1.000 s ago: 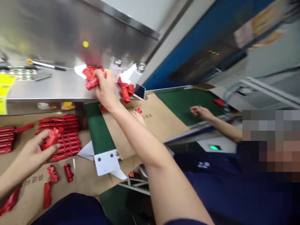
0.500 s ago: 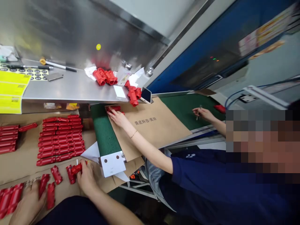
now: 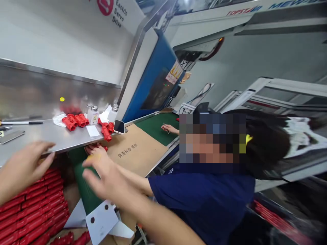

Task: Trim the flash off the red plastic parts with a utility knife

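Observation:
My left hand hovers with its fingers spread and nothing in it, above rows of red plastic parts lying on brown cardboard. My right hand is raised and blurred, fingers apart and empty, over the green conveyor belt and a white end bracket. A co-worker in a dark blue shirt sits at the right. One of their hands rests on the belt by a red part. The other hand holds a small tool farther along.
A steel shelf carries loose red parts, more red parts, small bottles, a phone and a pen. A brown cardboard sheet lies on the belt. A blue machine stands behind.
The view has swung up and to the right. Both my hands have lifted off the cardboard. My right hand has let go of the red part it held.

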Motion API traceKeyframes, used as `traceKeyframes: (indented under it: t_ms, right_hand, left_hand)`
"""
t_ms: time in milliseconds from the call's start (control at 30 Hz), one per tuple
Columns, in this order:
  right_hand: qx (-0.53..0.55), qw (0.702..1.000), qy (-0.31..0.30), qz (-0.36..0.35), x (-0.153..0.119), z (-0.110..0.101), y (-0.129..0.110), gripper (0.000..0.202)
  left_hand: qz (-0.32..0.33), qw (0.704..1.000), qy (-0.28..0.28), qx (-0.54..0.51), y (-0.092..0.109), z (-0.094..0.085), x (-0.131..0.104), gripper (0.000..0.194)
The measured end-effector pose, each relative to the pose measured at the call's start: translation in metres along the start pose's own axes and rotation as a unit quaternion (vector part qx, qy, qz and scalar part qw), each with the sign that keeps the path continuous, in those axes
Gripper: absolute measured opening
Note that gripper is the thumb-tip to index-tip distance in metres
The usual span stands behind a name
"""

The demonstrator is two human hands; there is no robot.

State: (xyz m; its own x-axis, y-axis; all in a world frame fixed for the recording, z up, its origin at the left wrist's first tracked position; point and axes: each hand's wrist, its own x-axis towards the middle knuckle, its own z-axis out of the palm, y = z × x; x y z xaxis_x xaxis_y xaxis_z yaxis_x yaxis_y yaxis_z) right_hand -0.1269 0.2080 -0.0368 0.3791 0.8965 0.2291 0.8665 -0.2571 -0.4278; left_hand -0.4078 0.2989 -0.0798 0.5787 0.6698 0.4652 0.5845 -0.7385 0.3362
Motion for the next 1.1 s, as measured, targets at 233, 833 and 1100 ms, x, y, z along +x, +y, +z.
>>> traceKeyframes:
  t_ms: [233, 833, 1100]
  right_hand:
    - [-0.136, 0.984, 0.023, 0.117, 0.049, -0.065, -0.011, 0.049]
    - [-0.104, 0.950, -0.027, 0.293, 0.102, -0.030, -0.033, 0.051]
    - [-0.068, 0.964, 0.006, 0.256, 0.100, -0.039, -0.021, 0.043]
  left_hand:
    - [0.035, 0.992, -0.031, 0.120, 0.060, 0.012, 0.154, 0.045]
    - [0.173, 0.934, -0.224, 0.217, 0.043, 0.023, 0.228, 0.068]
    - [0.226, 0.916, -0.242, 0.225, 0.049, 0.026, 0.238, 0.049]
